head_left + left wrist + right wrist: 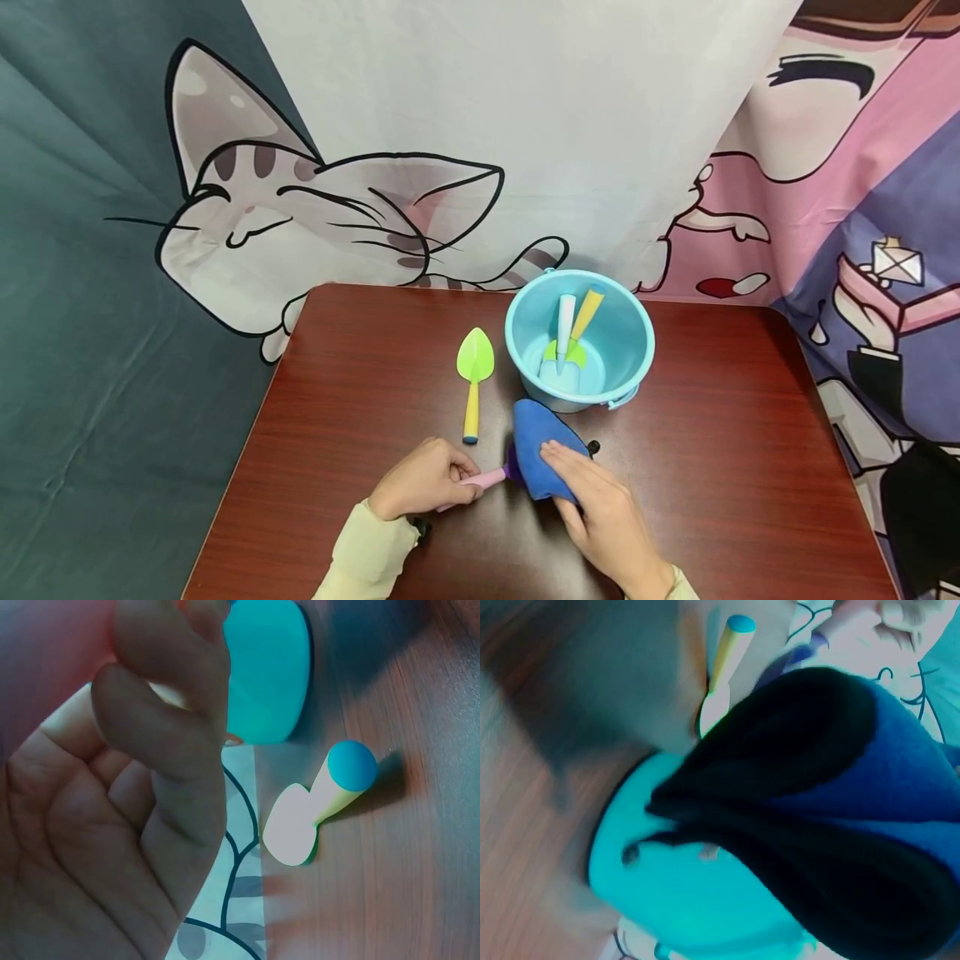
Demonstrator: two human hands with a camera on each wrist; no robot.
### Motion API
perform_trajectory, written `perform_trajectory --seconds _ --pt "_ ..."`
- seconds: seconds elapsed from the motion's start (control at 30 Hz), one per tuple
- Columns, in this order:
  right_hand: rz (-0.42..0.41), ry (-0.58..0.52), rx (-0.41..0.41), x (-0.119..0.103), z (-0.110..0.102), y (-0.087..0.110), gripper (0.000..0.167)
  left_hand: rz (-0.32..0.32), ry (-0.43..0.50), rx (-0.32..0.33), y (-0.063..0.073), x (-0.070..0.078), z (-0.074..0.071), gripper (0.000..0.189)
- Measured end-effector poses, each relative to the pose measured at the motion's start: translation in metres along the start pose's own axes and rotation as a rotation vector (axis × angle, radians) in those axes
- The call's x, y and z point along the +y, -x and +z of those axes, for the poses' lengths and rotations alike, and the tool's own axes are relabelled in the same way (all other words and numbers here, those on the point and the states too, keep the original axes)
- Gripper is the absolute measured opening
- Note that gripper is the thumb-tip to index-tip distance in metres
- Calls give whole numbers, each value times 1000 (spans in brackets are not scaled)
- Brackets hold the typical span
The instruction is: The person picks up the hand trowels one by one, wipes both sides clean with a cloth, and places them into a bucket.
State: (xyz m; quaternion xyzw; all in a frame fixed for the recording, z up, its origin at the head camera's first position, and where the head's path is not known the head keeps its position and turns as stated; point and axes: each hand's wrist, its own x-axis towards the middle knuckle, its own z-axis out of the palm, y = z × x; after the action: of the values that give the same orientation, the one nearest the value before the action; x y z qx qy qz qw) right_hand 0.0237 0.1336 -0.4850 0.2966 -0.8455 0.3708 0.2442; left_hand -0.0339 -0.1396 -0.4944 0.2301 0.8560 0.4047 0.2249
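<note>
My left hand (427, 479) grips the pink handle (487, 478) of a small toy garden tool with its thumb and fingers. A bit of the tool's purple head (513, 465) shows; the rest is hidden under a folded blue cloth (536, 442). From the right, my right hand (611, 517) holds that cloth against the head, fingers on top and thumb lower down. In the right wrist view the folded cloth (907, 765) shows black edges, and the purple neck comes out beyond it. The left wrist view is largely filled by my left palm (97, 817).
A green toy trowel (476, 358) with a yellow handle lies on the brown table (360, 375), just beyond my hands. To its right stands a light blue bucket (643, 333), holding a white-handled fork (566, 321) and a yellow-handled tool (588, 312). A printed curtain (562, 125) hangs behind.
</note>
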Motion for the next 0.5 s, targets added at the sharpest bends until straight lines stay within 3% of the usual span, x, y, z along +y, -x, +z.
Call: perform_trajectory --seconds 0.2,0.37,0.5 --pt "47 26 -207 -2 9 6 38 61 -42 4 -5 3 0 7" --pt "66 45 -283 -3 14 7 52 60 15 -19 -6 8 -1 6" --pt "91 58 -321 -4 17 8 51 59 42 -41 -6 10 -2 7"
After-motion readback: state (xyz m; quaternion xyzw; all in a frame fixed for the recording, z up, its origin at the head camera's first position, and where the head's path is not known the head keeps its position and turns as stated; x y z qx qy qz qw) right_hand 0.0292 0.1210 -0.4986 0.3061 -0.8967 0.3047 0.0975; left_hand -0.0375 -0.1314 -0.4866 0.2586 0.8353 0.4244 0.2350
